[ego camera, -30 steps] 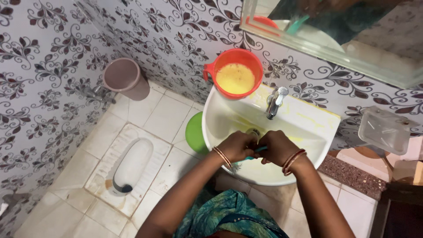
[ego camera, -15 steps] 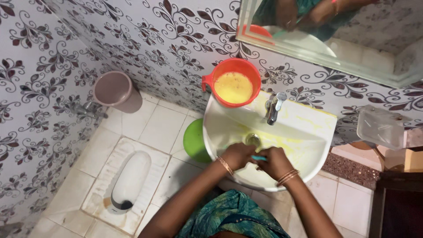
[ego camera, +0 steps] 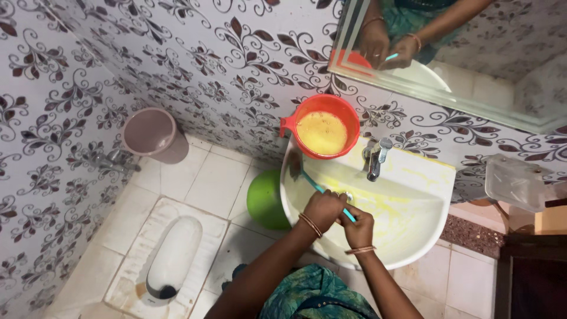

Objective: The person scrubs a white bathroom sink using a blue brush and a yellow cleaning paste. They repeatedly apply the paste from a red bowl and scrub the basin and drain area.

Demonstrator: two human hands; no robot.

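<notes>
Gripping a teal brush [ego camera: 322, 190], left hand [ego camera: 323, 208] and right hand [ego camera: 358, 224] closed, handle middle hidden.

The middle of the teal brush handle [ego camera: 331, 198] is hidden inside the closed fingers of the left hand [ego camera: 323, 208] and the right hand [ego camera: 357, 227], so only the stretch running up-left of the fingers and a short tip between the two hands show. The brush head, at the far end from the fingers against the basin [ego camera: 413, 195] rim, is blurred and its bristles cannot be made out. Under the fingers the drain is mostly covered, and both forearms are cut off by the bottom edge.
</notes>
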